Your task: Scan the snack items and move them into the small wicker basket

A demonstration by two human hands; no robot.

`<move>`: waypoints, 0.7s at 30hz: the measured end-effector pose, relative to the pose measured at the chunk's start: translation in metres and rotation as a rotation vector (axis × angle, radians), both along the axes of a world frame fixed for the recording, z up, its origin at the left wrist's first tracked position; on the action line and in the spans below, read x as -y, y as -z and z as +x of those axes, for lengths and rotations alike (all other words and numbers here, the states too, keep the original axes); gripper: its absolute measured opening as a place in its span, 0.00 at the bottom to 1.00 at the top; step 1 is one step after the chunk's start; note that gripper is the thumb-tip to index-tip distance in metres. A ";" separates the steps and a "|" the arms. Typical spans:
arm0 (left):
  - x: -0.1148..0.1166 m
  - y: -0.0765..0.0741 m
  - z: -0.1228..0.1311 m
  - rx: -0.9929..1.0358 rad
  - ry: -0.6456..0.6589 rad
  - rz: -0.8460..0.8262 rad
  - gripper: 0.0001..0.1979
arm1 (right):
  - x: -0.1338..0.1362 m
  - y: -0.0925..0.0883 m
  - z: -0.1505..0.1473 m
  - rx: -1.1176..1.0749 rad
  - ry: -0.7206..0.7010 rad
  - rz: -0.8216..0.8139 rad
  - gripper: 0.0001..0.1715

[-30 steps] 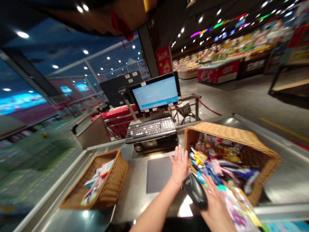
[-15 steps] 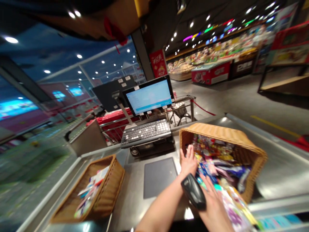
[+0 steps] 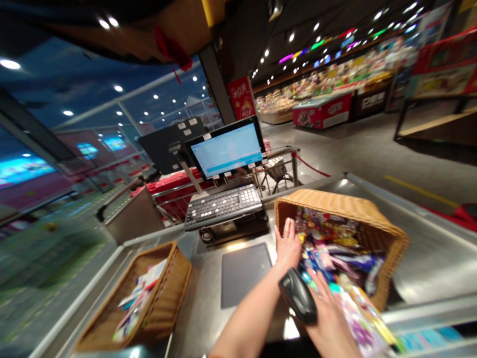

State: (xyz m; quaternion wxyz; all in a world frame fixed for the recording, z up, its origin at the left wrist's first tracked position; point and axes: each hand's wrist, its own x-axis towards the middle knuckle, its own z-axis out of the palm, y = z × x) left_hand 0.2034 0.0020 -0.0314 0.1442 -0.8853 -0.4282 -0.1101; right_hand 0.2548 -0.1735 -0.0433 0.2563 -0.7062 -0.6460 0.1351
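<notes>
My left hand (image 3: 288, 247) reaches into the near left side of a tilted wicker basket (image 3: 335, 203), fingers spread by its inner wall. The basket lies with its mouth toward me, holding a heap of colourful small packages (image 3: 330, 256). My right hand (image 3: 330, 311) is at the basket's lower edge, its visible fingers stretched out over the packages. A black handheld barcode scanner (image 3: 298, 296) sits in front of my left wrist and beside my right hand, hiding the right thumb. I cannot tell what supports the scanner. Long pastel packets (image 3: 363, 325) lie to the right of my right hand.
A second wicker basket (image 3: 169, 296) with some packets stands on the left. Between the baskets lies a grey pad (image 3: 246, 276) on the metal counter (image 3: 199, 308). Behind are a keyboard (image 3: 225, 205), a monitor (image 3: 225, 149) and a shopping cart (image 3: 288, 166).
The view has shifted slightly, so the background sits a little farther left. My left hand stays by the basket's inner wall and my right hand over the packages, almost unmoved.
</notes>
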 end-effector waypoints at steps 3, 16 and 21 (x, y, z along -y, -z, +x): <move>0.008 -0.001 -0.008 0.099 -0.060 -0.014 0.14 | -0.002 0.002 0.003 -0.007 -0.029 -0.043 0.28; 0.045 -0.024 -0.073 0.700 -0.421 -0.161 0.11 | -0.003 -0.006 0.001 -0.029 -0.119 -0.007 0.28; 0.035 -0.006 -0.102 0.817 -0.525 -0.196 0.11 | -0.003 -0.009 -0.002 -0.070 -0.130 0.007 0.30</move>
